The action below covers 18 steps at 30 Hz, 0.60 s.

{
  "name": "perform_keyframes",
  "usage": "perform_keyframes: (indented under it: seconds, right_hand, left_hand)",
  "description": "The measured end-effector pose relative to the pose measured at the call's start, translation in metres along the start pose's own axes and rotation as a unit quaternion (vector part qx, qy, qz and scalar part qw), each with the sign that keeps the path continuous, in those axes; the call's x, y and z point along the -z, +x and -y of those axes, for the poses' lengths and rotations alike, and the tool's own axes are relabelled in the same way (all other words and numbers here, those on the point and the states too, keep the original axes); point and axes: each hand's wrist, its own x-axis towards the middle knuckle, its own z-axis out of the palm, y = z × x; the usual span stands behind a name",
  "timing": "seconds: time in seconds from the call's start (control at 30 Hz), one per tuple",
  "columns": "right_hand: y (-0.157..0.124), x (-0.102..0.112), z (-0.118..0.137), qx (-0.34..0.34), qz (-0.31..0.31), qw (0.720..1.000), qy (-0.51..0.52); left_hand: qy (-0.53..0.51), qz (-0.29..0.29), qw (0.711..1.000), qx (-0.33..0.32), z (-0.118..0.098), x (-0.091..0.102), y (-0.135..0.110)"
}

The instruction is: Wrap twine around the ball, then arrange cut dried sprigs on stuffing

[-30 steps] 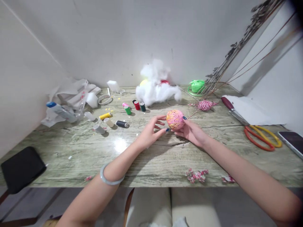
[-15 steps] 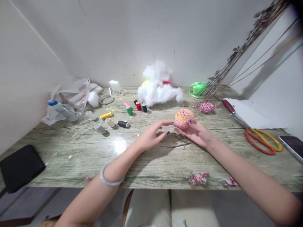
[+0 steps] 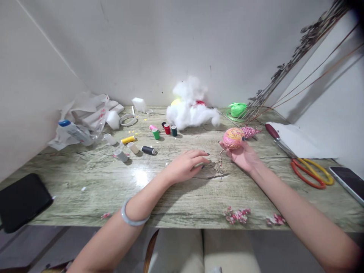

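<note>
A pink-and-yellow twine-wound ball (image 3: 233, 138) sits in the right hand (image 3: 245, 157), whose grip is closed lightly on it from below, above the counter (image 3: 176, 197) right of centre, toward the far edge. A loose twine tail (image 3: 220, 158) dangles beneath. The left hand (image 3: 186, 165) rests palm-down, grip open and empty. So light a hold could let the ball roll off, or let the tail unravel.
</note>
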Motion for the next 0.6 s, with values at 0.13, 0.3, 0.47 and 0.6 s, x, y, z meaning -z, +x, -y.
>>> perform_keyframes:
  seconds: [0.13,0.3,0.47,0.6]
  right_hand:
    - [0.0,0.0,-0.001,0.0,-0.01,0.999,-0.031]
    - [-0.011,-0.017,-0.009,-0.017,0.032,0.998,-0.06]
    - [-0.022,-0.028,-0.025,-0.069,0.072,0.993,-0.057]
    - [-0.022,-0.027,-0.037,-0.074,0.062,0.994,-0.055]
  left_hand:
    - [0.015,-0.022,1.0,0.014,-0.003,0.0,0.0]
    - [0.086,-0.074,0.991,-0.063,-0.014,0.002,0.001]
    - [0.111,-0.036,0.989,-0.088,-0.023,-0.005,0.003]
    - [0.01,-0.027,0.997,-0.075,-0.024,-0.009,0.003]
